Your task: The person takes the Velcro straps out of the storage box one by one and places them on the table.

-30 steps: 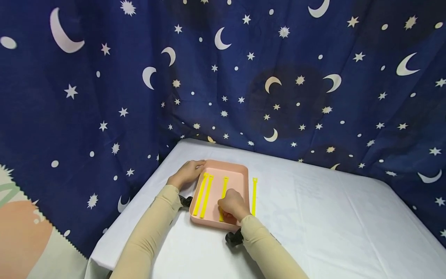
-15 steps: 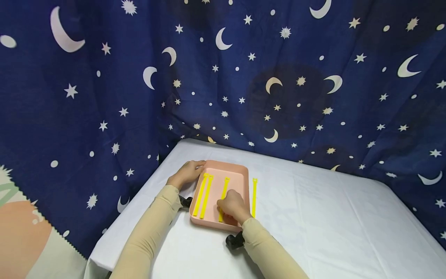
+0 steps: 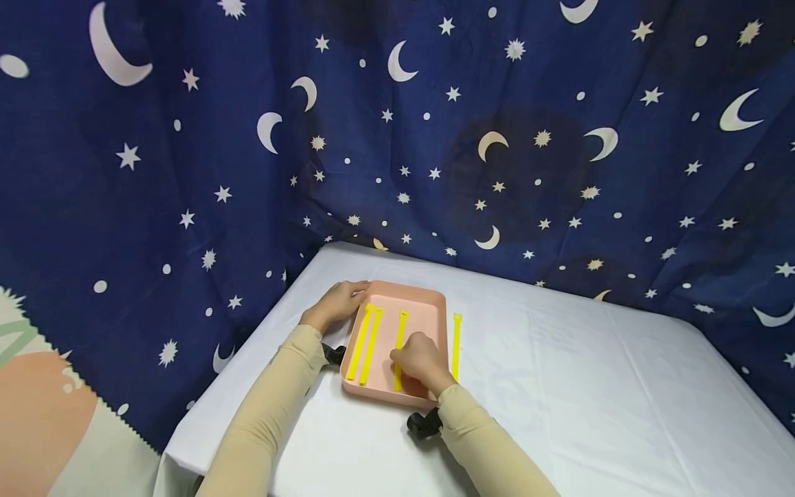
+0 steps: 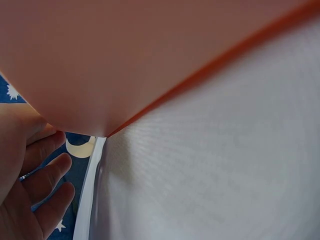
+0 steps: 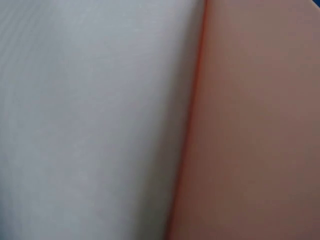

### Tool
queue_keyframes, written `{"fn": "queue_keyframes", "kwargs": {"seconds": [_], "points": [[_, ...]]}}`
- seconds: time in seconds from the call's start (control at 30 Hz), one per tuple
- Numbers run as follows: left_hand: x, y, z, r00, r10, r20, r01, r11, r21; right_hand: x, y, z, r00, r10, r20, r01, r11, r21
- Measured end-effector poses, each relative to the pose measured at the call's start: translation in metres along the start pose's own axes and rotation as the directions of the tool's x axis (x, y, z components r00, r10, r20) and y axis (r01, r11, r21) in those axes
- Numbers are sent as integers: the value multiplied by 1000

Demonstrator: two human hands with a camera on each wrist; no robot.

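A pink tray (image 3: 435, 324) lies on the white table, and its outer wall fills the left wrist view (image 4: 125, 60) and the right wrist view (image 5: 260, 130). Two yellow straps (image 3: 365, 342) lie side by side in its left half. My right hand (image 3: 422, 359) is inside the tray with curled fingers pinching a third yellow strap (image 3: 401, 330) at its middle. My left hand (image 3: 338, 301) rests against the tray's far left corner, fingers (image 4: 42, 180) relaxed beside the wall. A fourth yellow strap (image 3: 456, 336) lies on the cloth just right of the tray.
The white tablecloth (image 3: 559, 386) stretches wide to the right and front. A dark blue curtain (image 3: 497, 138) with moons and stars hangs close behind and to the left. Black wrist mounts (image 3: 424, 422) sit under both sleeves.
My right hand has crept slightly farther into the tray along the third strap. The left hand and the other straps have stayed put.
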State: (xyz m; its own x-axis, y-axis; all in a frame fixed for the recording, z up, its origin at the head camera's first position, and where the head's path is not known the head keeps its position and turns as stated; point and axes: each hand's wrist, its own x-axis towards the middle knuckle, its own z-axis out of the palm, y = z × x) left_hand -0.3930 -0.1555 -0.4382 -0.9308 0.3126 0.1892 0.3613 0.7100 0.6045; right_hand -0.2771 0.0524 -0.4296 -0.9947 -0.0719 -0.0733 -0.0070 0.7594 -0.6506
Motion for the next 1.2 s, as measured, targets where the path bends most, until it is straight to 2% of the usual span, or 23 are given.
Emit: {"fn": "queue_keyframes", "kwargs": {"seconds": [0.17,0.37,0.57,0.67,0.83,1.2], "points": [[0,0,0,1000,-10,1,10,1000,-1,0,-1,-3,1000,14,10,-14,1000,9],[1,2,-1,1000,11,-13,-11,1000,3,3,-4,-11,1000,26,16,-26,1000,3],[1,1,0,1000,-10,-3,10,1000,-14,3,-3,-15,999,30,29,-31,998,46],[1,1,1,1000,0,-9,0,1000,-8,3,-1,-15,999,26,27,-27,997,67],[1,0,1,999,34,-25,-33,999,24,3,3,-18,1000,-10,10,9,996,94],[1,1,1,999,26,-25,-25,999,29,4,4,-24,997,-63,-40,67,993,102]]}}
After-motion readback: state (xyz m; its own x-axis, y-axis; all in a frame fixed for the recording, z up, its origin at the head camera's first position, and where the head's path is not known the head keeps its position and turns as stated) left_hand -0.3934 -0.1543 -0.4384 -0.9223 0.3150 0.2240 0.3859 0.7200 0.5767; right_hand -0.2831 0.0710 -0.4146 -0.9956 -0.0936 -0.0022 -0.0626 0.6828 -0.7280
